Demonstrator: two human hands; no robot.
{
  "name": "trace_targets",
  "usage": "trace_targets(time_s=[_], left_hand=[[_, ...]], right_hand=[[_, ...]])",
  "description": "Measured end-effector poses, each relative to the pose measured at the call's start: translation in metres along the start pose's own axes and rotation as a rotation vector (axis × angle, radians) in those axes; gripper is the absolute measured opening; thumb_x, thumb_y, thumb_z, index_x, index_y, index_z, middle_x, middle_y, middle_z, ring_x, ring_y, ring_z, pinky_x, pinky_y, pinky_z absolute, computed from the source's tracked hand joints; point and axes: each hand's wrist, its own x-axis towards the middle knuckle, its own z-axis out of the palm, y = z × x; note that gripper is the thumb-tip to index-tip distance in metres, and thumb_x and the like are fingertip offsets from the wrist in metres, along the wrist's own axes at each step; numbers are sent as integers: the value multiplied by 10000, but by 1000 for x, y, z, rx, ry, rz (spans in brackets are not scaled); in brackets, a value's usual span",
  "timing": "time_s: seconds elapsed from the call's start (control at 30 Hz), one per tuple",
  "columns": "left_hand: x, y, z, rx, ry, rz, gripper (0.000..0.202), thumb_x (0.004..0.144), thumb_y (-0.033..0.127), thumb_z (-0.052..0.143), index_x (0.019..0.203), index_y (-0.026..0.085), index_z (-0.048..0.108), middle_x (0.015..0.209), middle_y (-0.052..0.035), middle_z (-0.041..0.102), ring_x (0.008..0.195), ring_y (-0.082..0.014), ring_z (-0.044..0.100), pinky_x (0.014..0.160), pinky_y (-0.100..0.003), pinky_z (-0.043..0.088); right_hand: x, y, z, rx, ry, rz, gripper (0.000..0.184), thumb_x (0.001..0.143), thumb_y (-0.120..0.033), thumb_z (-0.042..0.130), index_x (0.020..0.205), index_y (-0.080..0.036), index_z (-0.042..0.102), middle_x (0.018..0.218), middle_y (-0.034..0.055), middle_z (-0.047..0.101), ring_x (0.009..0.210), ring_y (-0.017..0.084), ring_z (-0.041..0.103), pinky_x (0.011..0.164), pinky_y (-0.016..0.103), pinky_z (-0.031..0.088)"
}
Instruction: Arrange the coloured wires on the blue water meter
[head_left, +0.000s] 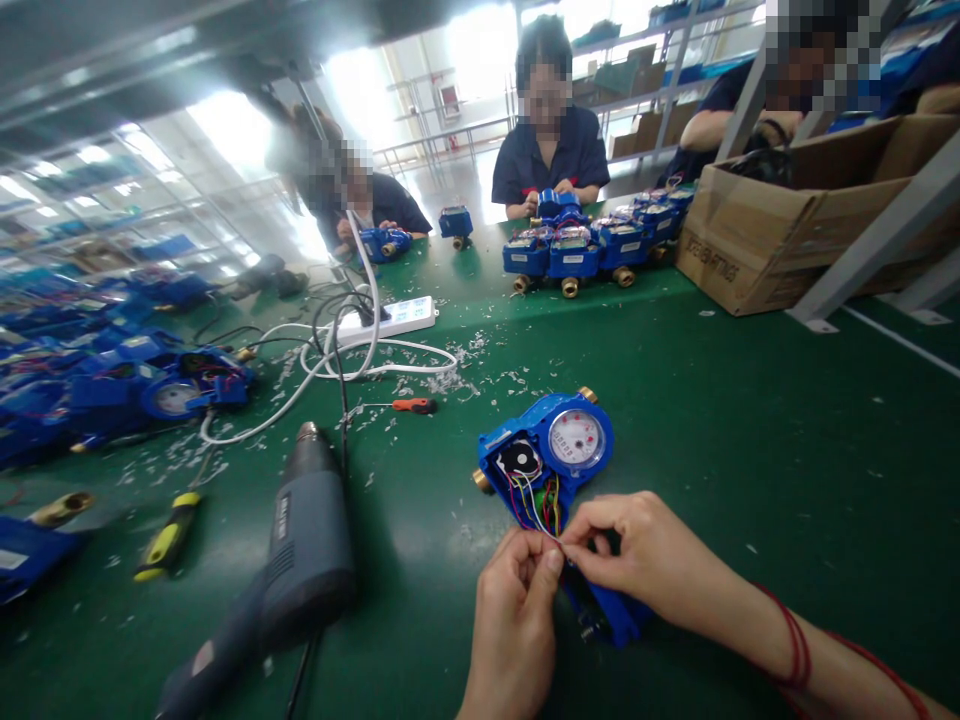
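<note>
A blue water meter (536, 445) with a round dial and brass ends lies on the green table in front of me. Its side housing is open, showing a black round part and several coloured wires (551, 505). My left hand (517, 610) pinches wires at the housing's near edge. Right beside it, my right hand (630, 545) is closed in a pinch on the same wires, fingertips almost touching the left ones. Beneath my right hand sits a blue cover piece (611, 610), partly hidden. The exact wire ends between my fingertips are hidden.
To the left lie a heat gun (311, 540), a yellow-black screwdriver (169, 535) and an orange screwdriver (414, 405). Farther off are a white power strip (409, 316) with cables, more blue meters (574, 255) and a cardboard box (742, 240). Co-workers sit across the table.
</note>
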Motion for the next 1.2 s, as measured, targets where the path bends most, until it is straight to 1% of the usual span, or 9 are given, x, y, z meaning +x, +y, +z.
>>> trace_targets(time_s=[0.2, 0.4, 0.6, 0.8, 0.93, 1.13, 1.2], left_hand=[[-1, 3, 0, -39, -7, -20, 359, 865, 433, 439, 805, 90, 529, 771, -57, 497, 721, -125, 447, 654, -230, 347], [-1, 4, 0, -87, -11, -22, 339, 865, 408, 442, 819, 84, 528, 799, -66, 509, 742, -131, 458, 678, -233, 361], [-1, 6, 1, -108, -33, -37, 341, 870, 404, 435, 850, 73, 515, 783, -65, 500, 729, -131, 454, 668, -232, 361], [-1, 10, 0, -98, -43, -22, 337, 878, 398, 420, 831, 75, 503, 796, -71, 500, 740, -131, 452, 675, -231, 359], [-1, 12, 0, -125, -49, -23, 355, 876, 419, 423, 826, 75, 493, 784, -69, 494, 725, -123, 436, 664, -225, 358], [-3, 9, 0, -266, -61, -39, 337, 876, 410, 442, 873, 75, 474, 746, -42, 441, 803, -121, 463, 741, -213, 365], [-3, 7, 0, -250, -69, -47, 326, 875, 401, 447, 888, 77, 467, 771, -47, 451, 788, -114, 455, 716, -207, 365]], right_hand=[[1, -1, -4, 30, -10, -33, 115, 751, -209, 561, 788, -203, 669, 697, -36, 575, 577, 47, 478, 550, 166, 356], [0, -2, -3, 61, 5, -57, 118, 742, -164, 541, 767, -184, 655, 684, -33, 560, 593, 44, 478, 558, 160, 355], [0, -6, -4, 48, -5, -40, 112, 736, -143, 525, 747, -150, 636, 676, -19, 549, 587, 52, 461, 564, 172, 353], [1, -8, -3, 13, 10, -115, 114, 768, -149, 510, 755, -151, 623, 693, -16, 527, 613, 48, 458, 587, 174, 346], [1, -6, 0, 56, 0, -82, 108, 769, -156, 499, 776, -139, 606, 711, -9, 528, 625, 58, 444, 587, 179, 345], [2, -6, -1, 166, -67, 44, 147, 790, -228, 496, 813, -133, 605, 648, -11, 500, 571, 61, 391, 517, 174, 309], [2, -6, -1, 219, -87, 63, 152, 794, -229, 494, 828, -121, 595, 638, -10, 488, 559, 59, 378, 505, 173, 300]])
